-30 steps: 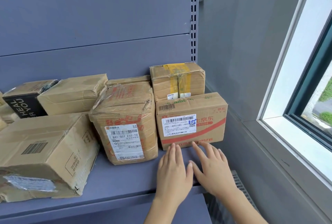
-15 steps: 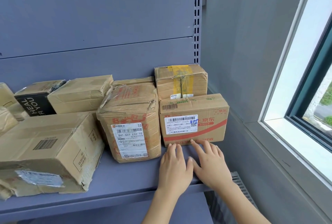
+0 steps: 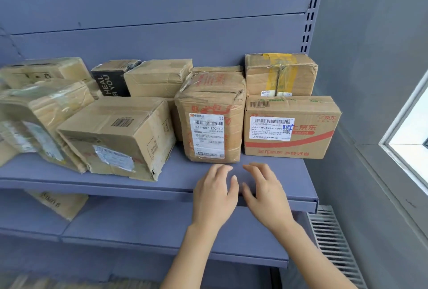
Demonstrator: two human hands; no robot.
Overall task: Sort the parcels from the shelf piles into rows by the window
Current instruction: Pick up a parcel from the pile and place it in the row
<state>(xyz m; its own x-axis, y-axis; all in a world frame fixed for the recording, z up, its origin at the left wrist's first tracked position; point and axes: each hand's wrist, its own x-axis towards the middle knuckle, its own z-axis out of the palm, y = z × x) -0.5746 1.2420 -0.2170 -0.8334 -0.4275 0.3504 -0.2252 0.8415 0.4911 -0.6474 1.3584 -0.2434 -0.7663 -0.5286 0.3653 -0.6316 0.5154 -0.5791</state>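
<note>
Upper shelf (image 3: 180, 179), blue-grey metal, parcels packed along it.

Right end, against the side wall near the window (image 3: 412, 131): we see a red-striped box (image 3: 289, 131) with a white label at the front. A yellow-taped box (image 3: 280, 73) stands just behind it. Immediately left of these stands a tall wrapped parcel (image 3: 210, 117), upright, white label facing us, touching or nearly touching the red-striped box. A flat carton edge shows behind it.

Further left there is a large barcode box (image 3: 115, 135), tilted and dented at its front corner. Behind it sit a black box (image 3: 111, 80) lettered "HEAL YOU" and a plain brown box (image 3: 157, 77). At the far left is a crumpled taped box (image 3: 34, 112), with another carton behind.

Left hand (image 3: 214, 196) and right hand (image 3: 266, 198) are side by side over the front strip of the shelf, palms down, just short of the tall wrapped parcel and the red-striped box. Neither touches a parcel. Each grip is slack: fingers loosely curved and apart, holding nothing. We cannot tell whether the fingertips meet the shelf.

On the lower shelf (image 3: 139, 226), one parcel (image 3: 58, 203) lies at the left, partly hidden. A radiator grille (image 3: 333, 237) shows at the lower right.
</note>
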